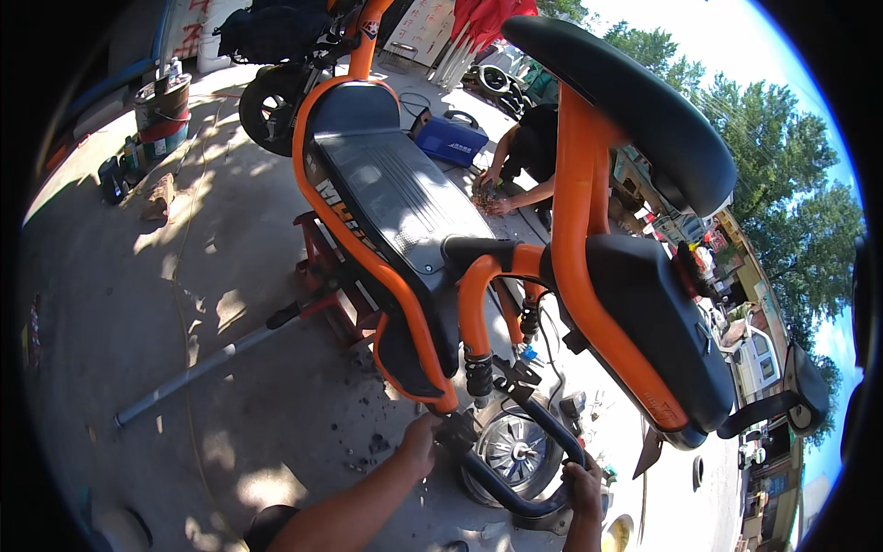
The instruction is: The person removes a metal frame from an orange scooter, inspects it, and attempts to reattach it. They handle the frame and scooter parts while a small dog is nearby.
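Your right hand (583, 484) grips the black U-shaped fork (554, 430) at the near end of the orange scooter (418, 207); your left hand (421, 445) touches its joint (452, 434), grip unclear. Pale lettering (345, 216) marks the scooter's side.

The fingertips of the left hand (419, 445), at 6 o'clock, are lost against a dark bracket (454, 432). At 5 o'clock, the black U-shaped tube (511, 504) covers part of the spoked wheel (517, 449), and part of the right hand (585, 484) is hidden in its grip around that tube. Both forearms run off the lower edge. The orange scooter (405, 184) loses its top front end past 12 o'clock; its footboard hides much of the red stand (324, 250) at 9. At 1 o'clock, the frame and seat screen most of a co-worker (532, 147), whose small parts (485, 191) are too tiny to identify.
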A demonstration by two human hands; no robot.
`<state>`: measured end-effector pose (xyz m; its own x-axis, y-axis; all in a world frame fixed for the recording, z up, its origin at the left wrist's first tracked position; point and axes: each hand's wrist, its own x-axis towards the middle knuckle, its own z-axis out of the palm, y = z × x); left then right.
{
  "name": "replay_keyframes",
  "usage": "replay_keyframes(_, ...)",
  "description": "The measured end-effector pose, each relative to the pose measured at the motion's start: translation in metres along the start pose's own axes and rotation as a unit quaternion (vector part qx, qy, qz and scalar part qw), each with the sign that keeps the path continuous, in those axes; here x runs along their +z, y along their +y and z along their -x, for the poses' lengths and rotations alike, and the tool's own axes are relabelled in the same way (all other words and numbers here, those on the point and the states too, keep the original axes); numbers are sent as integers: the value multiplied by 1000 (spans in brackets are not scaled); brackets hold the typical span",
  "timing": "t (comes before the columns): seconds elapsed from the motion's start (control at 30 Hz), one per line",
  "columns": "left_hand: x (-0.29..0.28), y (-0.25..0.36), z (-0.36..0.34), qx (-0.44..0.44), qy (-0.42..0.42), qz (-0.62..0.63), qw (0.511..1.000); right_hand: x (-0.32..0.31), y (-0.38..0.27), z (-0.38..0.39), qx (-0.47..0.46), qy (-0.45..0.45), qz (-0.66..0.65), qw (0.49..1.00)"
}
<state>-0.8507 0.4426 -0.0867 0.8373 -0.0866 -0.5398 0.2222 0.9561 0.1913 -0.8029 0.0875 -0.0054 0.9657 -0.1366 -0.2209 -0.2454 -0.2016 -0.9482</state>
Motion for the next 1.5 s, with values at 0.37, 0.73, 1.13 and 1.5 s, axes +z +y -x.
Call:
replay_keyframes(0.37, -24, -21, -48, -64, 16, -22, 998, -14, 15, 4, -3, 43, 41, 998)
replay_keyframes(0.73, -16, 28, -22, -75, 38, -19, 996, 19, 10, 24, -17, 62, 101, 993)
replay_keyframes(1.13, -15, 2, -41, 30, 103, -146, 983, 16, 14, 40, 6, 66, 133, 989)
replay_keyframes(1.5, -9, 0, -40, 23, 103, -131, 986, 21, 6, 49, 11, 67, 135, 988)
